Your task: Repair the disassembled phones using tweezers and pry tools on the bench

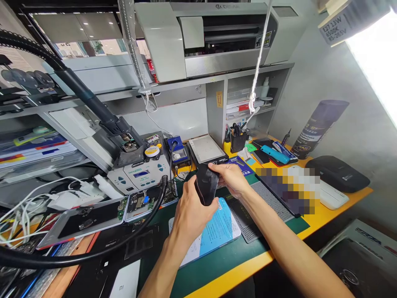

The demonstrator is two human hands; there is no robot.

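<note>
Both my hands hold a thin, bent black sheet [207, 184] above the green mat [217, 256]. My left hand [190, 213] grips its lower left edge with the fingers curled round it. My right hand [231, 179] pinches its upper right edge between thumb and fingers. Beneath the sheet lies a flat package with a blue and white label [214, 231].
A soldering station [141, 171] and opened phones [89, 217] sit at the left, with a thick black hose [93, 256] curving across. A perforated grey pad [269, 203], tool cup [238, 140], spray can [319, 126] and black case [336, 171] stand at the right. Yellow table edge [328, 215].
</note>
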